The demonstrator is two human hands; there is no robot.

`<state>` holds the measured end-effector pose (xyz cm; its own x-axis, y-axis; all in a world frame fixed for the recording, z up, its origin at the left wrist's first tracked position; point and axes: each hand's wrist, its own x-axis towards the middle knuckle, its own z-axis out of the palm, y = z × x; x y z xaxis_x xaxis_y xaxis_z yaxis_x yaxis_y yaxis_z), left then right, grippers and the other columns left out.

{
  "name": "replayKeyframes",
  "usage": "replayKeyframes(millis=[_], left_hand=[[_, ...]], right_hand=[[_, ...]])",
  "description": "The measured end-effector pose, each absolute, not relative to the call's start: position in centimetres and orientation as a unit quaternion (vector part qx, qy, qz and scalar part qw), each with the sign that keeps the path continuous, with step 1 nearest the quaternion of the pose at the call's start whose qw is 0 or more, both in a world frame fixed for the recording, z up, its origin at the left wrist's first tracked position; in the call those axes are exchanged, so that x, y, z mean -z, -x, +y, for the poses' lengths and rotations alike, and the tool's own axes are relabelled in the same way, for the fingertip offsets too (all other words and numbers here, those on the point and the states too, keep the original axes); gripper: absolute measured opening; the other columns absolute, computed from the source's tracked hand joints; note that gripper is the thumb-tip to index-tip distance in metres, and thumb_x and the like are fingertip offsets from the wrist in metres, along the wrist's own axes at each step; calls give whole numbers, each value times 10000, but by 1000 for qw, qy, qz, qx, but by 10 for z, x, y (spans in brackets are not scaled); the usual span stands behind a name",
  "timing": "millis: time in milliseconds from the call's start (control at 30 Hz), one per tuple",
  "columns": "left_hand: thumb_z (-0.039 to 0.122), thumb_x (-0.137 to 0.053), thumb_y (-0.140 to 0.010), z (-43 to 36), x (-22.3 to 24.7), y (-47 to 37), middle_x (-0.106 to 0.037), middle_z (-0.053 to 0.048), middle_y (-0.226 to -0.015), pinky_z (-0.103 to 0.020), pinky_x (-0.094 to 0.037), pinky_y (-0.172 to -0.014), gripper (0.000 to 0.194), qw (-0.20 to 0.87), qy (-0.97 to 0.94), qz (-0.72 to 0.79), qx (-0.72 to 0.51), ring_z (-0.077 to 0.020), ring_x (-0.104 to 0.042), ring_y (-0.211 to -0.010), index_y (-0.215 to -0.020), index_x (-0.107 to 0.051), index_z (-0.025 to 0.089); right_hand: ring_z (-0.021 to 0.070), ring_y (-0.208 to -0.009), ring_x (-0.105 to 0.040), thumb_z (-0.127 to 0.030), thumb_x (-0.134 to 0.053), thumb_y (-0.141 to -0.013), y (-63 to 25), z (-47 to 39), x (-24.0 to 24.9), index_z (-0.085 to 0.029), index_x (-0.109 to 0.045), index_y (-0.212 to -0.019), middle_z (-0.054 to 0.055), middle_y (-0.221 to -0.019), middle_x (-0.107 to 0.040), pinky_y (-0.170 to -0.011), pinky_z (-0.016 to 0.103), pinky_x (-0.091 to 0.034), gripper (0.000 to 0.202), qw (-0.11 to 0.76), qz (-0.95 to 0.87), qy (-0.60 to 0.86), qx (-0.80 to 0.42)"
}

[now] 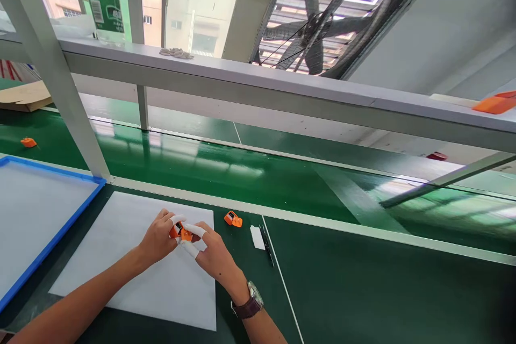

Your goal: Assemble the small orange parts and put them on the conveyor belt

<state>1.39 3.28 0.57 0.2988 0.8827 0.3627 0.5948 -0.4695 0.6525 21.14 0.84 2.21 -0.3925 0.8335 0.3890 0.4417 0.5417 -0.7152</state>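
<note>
My left hand (160, 235) and my right hand (213, 251) meet above a white sheet (161, 290). Between their fingertips is a small orange plastic piece (186, 235) with a dark part inside and what looks like an opened flap. Both hands have closed fingers on it, and white covers wrap several fingertips. Fingers hide part of the piece. A similar orange plastic piece (233, 219) lies on the green table just right of the sheet. Beside that, a small white card (257, 237) rests against a thin black tool (266, 245), perhaps a pen or tweezers.
A blue-edged white tray (52, 226) stands at the left. Behind it, another orange piece (28, 142) lies on a green belt (193, 156). A grey shelf beam (258, 83) crosses above, bearing a plastic bottle (105, 5) and an orange object (496, 102).
</note>
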Motion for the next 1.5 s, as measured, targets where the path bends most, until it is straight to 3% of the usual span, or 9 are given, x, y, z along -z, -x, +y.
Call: replayKeyframes(millis=[100,233,333,467,733,933,1067,1267,1500], left_hand=[[144,-654,-762,29,-8,-12,-713,-55,-948,-357,-503,-754,363,279,-748,499,-337,-240,-608,-842,-1097,-716,269],[309,-730,-781,28,-15,-5,-727,-48,-983,-322,-521,-746,427,556,-636,447,-294,-224,-659,-853,-1199,-679,236],[370,-692,-833,29,-16,-3,-725,-80,-965,-331,-523,-746,341,666,-555,406,-289,-228,-663,-867,-1112,-704,173],[352,-696,-845,29,-13,-7,-715,-88,-952,-349,-531,-785,253,680,-537,399,-300,-221,-664,-866,-1017,-706,166],[390,-687,-864,28,-16,-10,-736,-88,-969,-401,-548,-884,305,683,-510,404,-331,-242,-691,-923,-1078,-712,174],[371,-707,-848,29,-6,-10,-753,-107,-986,-400,-574,-847,286,679,-471,415,-379,-265,-720,-942,-1035,-695,155],[348,-723,-829,28,2,-11,-763,-97,-962,-401,-588,-831,257,649,-466,454,-394,-260,-732,-906,-1000,-693,158],[391,-713,-846,30,-2,-7,-739,-77,-1206,-444,-537,-1025,392,707,-446,398,-379,-295,-664,-1162,-1191,-717,204],[383,-728,-836,31,5,-7,-758,-60,-1174,-463,-533,-1027,396,684,-469,423,-365,-309,-687,-1121,-1192,-738,211]], right_hand=[[168,-835,-627,-227,-631,-915,-205,16,-14,-286,-646,-1243,44,-1012,-656,-790,329,-578,334,427,-772,377,-283],[174,-897,-645,-175,-584,-927,-206,18,-7,-290,-656,-1223,47,-1058,-660,-813,335,-582,326,459,-753,361,-302],[177,-922,-650,-148,-570,-924,-208,17,-5,-286,-663,-1198,49,-1071,-650,-835,342,-582,319,457,-744,371,-316],[187,-985,-653,-139,-570,-923,-206,15,-1,-287,-642,-1212,57,-1095,-640,-874,363,-578,332,455,-739,369,-332],[185,-925,-699,-151,-637,-910,-203,15,11,-294,-642,-1201,46,-1083,-699,-802,354,-618,324,515,-708,394,-281],[211,-1042,-687,-50,-645,-884,-199,11,14,-339,-564,-1336,59,-1169,-690,-842,386,-621,542,520,-754,321,-241],[214,-1068,-680,-87,-619,-917,-199,12,18,-335,-571,-1329,58,-1187,-688,-871,399,-618,483,502,-758,342,-237],[209,-1081,-672,-124,-611,-940,-206,15,22,-321,-611,-1277,55,-1169,-687,-903,396,-603,390,492,-739,395,-235],[211,-1080,-665,-141,-603,-945,-205,18,26,-348,-619,-1295,44,-1184,-686,-911,399,-597,407,481,-748,380,-255]])
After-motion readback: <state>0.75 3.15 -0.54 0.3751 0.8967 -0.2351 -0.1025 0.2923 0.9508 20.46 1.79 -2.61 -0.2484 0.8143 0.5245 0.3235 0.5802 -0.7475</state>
